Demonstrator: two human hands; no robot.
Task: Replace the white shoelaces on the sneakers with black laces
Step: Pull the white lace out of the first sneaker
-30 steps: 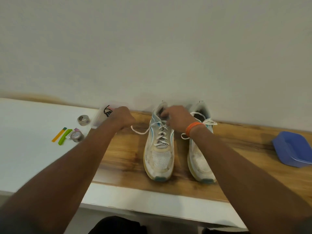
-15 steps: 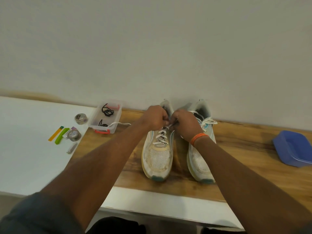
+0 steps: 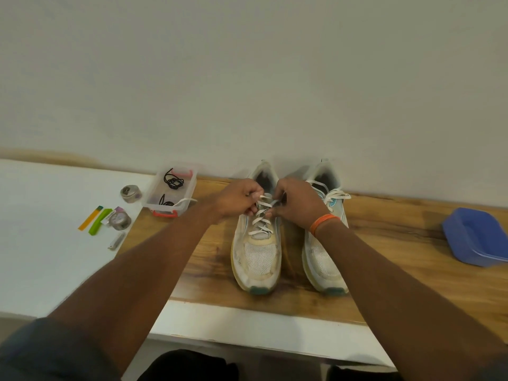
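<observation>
Here, seen from the head camera, two worn white sneakers sit side by side on a brown wooden board with a swirly grain. The left sneaker has a holey mesh toe, a yellowed rubber edge and a blue-green tip. Its flat white lace criss-crosses up the front.

The left hand curls its fingers and pinches the lace near the top. The right hand pinches it too, just beside the left hand. An orange band circles the right wrist.

The right sneaker is laced in white too.

A clear plastic box with red clips holds the thin black laces. A smooth blue tub sits at the far right. Small round tins and green and yellow strips lie on the white table. A label there has writing too blurry to read.
</observation>
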